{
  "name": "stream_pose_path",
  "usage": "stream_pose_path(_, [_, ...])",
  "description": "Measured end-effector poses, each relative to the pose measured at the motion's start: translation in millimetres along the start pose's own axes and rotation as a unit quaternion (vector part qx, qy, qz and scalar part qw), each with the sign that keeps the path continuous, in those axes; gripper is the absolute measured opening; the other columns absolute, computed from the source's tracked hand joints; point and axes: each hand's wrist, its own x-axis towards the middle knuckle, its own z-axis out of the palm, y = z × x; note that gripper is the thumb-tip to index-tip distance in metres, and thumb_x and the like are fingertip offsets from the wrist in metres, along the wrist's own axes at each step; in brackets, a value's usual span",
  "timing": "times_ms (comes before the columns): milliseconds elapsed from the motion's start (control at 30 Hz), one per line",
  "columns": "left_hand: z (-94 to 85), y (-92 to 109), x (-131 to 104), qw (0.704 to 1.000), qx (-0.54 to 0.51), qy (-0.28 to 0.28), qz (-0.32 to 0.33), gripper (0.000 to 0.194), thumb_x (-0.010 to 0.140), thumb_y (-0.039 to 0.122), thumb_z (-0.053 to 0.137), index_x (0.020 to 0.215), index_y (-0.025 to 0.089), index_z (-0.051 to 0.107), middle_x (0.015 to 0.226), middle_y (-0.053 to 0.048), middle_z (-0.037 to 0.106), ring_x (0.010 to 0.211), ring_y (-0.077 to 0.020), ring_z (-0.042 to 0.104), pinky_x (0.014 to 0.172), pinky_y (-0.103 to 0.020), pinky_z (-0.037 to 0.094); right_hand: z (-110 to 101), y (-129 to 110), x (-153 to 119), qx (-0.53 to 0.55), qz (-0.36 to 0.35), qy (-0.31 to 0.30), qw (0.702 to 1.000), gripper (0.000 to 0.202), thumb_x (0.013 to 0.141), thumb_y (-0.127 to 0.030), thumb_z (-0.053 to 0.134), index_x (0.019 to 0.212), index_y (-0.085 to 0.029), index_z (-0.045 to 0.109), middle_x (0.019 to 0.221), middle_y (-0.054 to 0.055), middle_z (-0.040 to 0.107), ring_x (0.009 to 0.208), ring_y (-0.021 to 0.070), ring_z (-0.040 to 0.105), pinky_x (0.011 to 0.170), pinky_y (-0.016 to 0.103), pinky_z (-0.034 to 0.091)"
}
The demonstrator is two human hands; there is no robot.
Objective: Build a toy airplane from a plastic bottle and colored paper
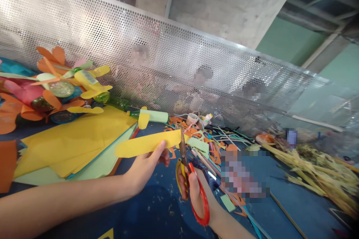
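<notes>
Left of the left hand (pixel 147 167), yellow sheets (pixel 84 136) lie stacked. That hand pinches a yellow paper strip (pixel 144 144), which stretches rightward past its thumb to the red-handled scissors (pixel 183 153). The right hand (pixel 198 190) grips the scissors' handles; right of it lies a green scrap (pixel 227 202).

A dark blue table (pixel 140 213) bears a stack of coloured paper (pixel 84 138); behind the stack sits a heap of petalled bottles (pixel 62 89), right of it paper scraps (pixel 198 144), farther right dry plant strips (pixel 322 170)
</notes>
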Motion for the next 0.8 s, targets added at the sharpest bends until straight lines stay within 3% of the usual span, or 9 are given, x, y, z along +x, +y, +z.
stream_pose_path(233, [-4.2, -3, 5, 0.999, -0.033, 0.015, 0.014, 0.031, 0.086, 0.040, 0.047, 0.071, 0.014, 0.054, 0.066, -0.001, 0.050, 0.061, -0.0138, 0.049, 0.062, -0.029, 0.044, -4, 10, 3, -0.009, -0.007, 0.002, 1.000, 0.049, 0.087, -0.060, 0.023, 0.066, -0.020, 0.040, 0.052, -0.003, 0.037, 0.048, 0.0107, 0.035, 0.045, 0.024, 0.028])
stream_pose_path(567, [-10.2, -7, 15, 0.998, -0.044, 0.040, 0.030, 0.027, 0.083, 0.037, 0.053, 0.068, 0.014, 0.056, 0.064, -0.001, 0.052, 0.061, -0.0136, 0.050, 0.062, -0.028, 0.044, -9, 7, 8, -0.054, -0.013, -0.015, 0.998, 0.055, 0.085, -0.064, 0.019, 0.059, -0.020, 0.037, 0.051, -0.003, 0.035, 0.047, 0.0102, 0.034, 0.044, 0.024, 0.026])
stream_pose_path(800, [-15.8, -6, 20, 0.998, -0.008, 0.057, 0.022, 0.034, 0.082, 0.040, 0.053, 0.061, 0.012, 0.058, 0.062, -0.003, 0.055, 0.061, -0.0137, 0.050, 0.065, -0.027, 0.042, -9, 8, 10, -0.084, -0.005, -0.012, 0.996, 0.056, 0.085, -0.065, 0.017, 0.056, -0.020, 0.033, 0.049, -0.004, 0.030, 0.046, 0.0098, 0.031, 0.043, 0.024, 0.022])
